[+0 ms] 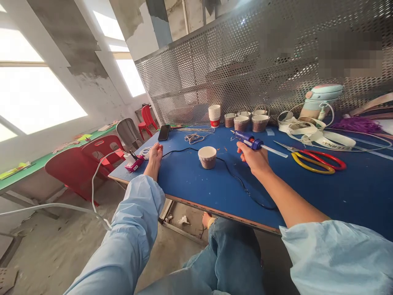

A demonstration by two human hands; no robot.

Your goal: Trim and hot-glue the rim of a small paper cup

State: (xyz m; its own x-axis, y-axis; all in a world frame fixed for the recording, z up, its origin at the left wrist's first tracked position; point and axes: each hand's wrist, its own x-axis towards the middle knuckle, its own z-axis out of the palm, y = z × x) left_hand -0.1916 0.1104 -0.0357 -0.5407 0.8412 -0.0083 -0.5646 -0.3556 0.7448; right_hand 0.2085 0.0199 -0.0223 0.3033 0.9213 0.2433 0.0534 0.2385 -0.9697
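My right hand (254, 159) is wrapped round a blue hot glue gun (248, 140). A clear glue stick (274, 150) juts from the back of the gun, and its nozzle points to the upper left. At the table's left side my left hand (156, 152) is closed, its fingers curled; what they hold, if anything, is hidden. It is beside a coil of white cord (145, 152) and a magenta power strip (134, 164). Between my hands a small cup (207, 157), brown-wrapped with a pale rim, stands upright, touched by neither hand. A black cable (235, 177) runs behind it.
Several wrapped cups (241, 123) and stacked paper cups (214, 115) stand along the perforated metal screen (199, 78). A phone (164, 132) lies at the back left. Scissors (317, 159), white ribbon (331, 138) and a pale blue-lidded bottle (324, 96) are at the right.
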